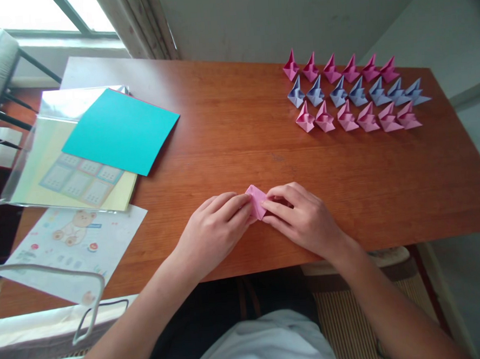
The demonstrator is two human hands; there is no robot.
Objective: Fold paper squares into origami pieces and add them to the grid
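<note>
A small folded pink paper is held between my two hands, just above the front part of the wooden table. My left hand pinches its left side, fingers closed over the edge. On the opposite side, my right hand grips the right corner with thumb and fingertips. The paper looks like a small diamond with a crease down it. The thumbs and the underside of the paper are partly hidden by the fingers.
Rows of folded paper figures stand at the back right: dark pink, blue and light pink. Turquoise paper lies on a clear plastic packet at left, near a bear-printed sheet. The table has its front edge close to my body.
</note>
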